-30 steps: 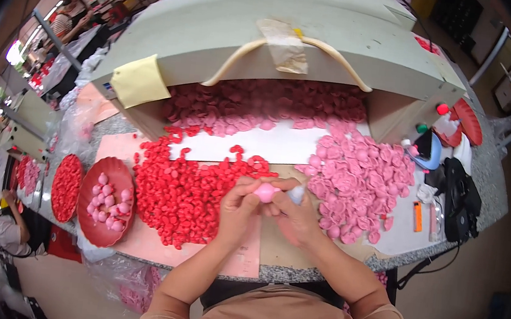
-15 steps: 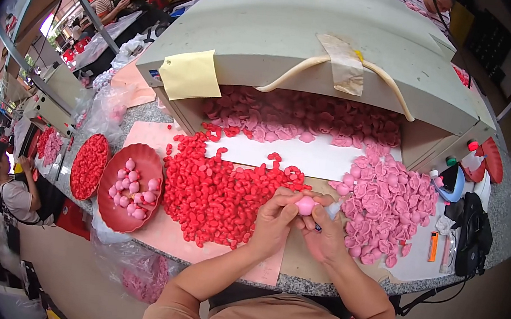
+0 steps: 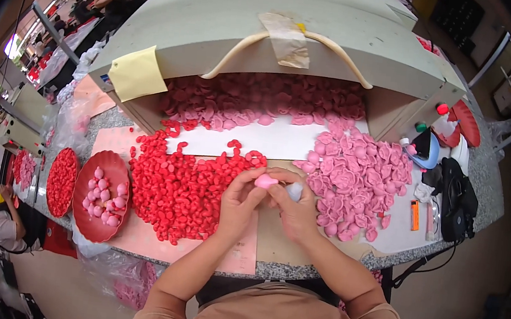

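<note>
Over the brown board at the bench's front, my hands meet, fingertips together. Between the thumb and fingers of my left hand [image 3: 239, 207] is a small round pink piece [image 3: 265, 181]. My right hand [image 3: 297, 213] is closed with its thumb against that piece, and a small whitish bottle [image 3: 294, 191] shows among its fingers. Its tip is hidden. To the left spreads a heap of small red curled pieces [image 3: 183, 189]. A heap of pink petal-shaped pieces [image 3: 360, 178] lies to the right. A red scalloped dish [image 3: 85, 225] holds several round pink pieces.
A grey metal hood [image 3: 220, 23] arches over more petal pieces at the back. Further left is another red dish [image 3: 62, 181]. An orange lighter [image 3: 414, 215] and a black bag [image 3: 457, 201] lie on the right. Co-workers [image 3: 6, 219] sit in the left background.
The whole view has shifted, so bench and hands appear further left. My hands stay together around the pink piece; my right fingers have turned, and more of the bottle's whitish body shows.
</note>
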The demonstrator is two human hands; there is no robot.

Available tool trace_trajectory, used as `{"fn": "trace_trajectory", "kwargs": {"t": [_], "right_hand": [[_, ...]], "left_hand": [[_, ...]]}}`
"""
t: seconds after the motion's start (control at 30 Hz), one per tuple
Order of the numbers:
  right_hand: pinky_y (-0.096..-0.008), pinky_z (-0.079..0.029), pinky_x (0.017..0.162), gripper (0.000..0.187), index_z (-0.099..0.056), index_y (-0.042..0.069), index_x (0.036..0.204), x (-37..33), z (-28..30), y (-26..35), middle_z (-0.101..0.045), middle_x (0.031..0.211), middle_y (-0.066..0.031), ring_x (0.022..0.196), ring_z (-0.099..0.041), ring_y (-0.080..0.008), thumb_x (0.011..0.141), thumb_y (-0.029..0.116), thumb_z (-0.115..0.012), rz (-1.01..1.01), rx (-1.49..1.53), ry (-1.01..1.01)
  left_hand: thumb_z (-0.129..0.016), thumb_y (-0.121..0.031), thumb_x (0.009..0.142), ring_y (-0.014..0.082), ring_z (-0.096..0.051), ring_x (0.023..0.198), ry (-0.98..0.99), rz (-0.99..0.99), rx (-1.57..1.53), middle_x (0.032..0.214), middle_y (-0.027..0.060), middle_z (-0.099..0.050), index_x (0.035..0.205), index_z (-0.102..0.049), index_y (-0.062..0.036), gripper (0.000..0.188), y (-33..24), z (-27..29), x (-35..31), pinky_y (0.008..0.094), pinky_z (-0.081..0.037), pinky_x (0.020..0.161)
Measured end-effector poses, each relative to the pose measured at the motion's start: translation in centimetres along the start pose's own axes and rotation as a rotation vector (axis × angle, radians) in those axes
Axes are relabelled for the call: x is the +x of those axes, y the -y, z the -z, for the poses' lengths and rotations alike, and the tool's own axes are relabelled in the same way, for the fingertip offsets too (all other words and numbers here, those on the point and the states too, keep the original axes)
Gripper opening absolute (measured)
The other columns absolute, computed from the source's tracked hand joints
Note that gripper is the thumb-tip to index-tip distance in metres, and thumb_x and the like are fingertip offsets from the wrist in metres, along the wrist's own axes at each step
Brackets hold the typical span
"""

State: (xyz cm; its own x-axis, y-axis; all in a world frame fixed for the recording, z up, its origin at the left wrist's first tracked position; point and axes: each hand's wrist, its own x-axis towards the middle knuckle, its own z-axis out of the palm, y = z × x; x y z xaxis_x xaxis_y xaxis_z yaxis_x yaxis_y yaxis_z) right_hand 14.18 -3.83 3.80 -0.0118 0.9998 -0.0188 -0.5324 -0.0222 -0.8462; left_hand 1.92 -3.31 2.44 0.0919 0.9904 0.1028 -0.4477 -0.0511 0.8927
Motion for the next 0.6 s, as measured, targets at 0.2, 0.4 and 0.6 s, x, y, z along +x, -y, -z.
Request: {"fn": "trace_trajectory", "kwargs": {"t": [0.2, 0.4, 0.6], "right_hand": [[-0.0191, -0.043, 0.068, 0.029, -0.059, 0.002, 0.112, -0.4, 0.0, 1.4, -0.058, 0.103, -0.0023, 0.083, -0.054, -0.0071, 0.084, 0.006, -0.065, 0.106, -0.229, 0.058], [-0.0295, -0.040, 0.090, 0.029, -0.060, 0.003, 0.109, 0.3, 1.4, 1.5, -0.054, 0.108, -0.0064, 0.102, -0.051, -0.0168, 0.081, 0.007, -0.067, 0.373, -0.583, 0.156], [-0.0315, -0.041, 0.089, 0.033, -0.061, 0.004, 0.109, 0.5, 1.4, 1.4, -0.055, 0.106, -0.0075, 0.101, -0.053, -0.0196, 0.078, 0.009, -0.070, 0.474, -0.695, 0.142]], "left_hand": [[-0.052, -0.017, 0.095, 0.0018, -0.049, 0.076, 0.049, 0.102, -0.007, 0.105, 0.0003, -0.061, 0.126, -0.050, -0.0077, 0.033, 0.7, 1.3, 0.3, 0.0153, -0.037, 0.060], [-0.053, -0.020, 0.095, 0.0091, -0.056, 0.091, 0.137, 0.092, 0.072, 0.107, 0.0018, -0.058, 0.124, -0.047, -0.0075, 0.032, 0.5, 1.3, 0.6, 0.0210, -0.044, 0.071], [-0.055, -0.018, 0.093, 0.0126, -0.052, 0.105, 0.169, 0.171, -0.254, 0.113, 0.0028, -0.054, 0.125, -0.046, -0.0089, 0.034, 1.1, 1.1, 0.7, 0.0297, -0.041, 0.092]]}}
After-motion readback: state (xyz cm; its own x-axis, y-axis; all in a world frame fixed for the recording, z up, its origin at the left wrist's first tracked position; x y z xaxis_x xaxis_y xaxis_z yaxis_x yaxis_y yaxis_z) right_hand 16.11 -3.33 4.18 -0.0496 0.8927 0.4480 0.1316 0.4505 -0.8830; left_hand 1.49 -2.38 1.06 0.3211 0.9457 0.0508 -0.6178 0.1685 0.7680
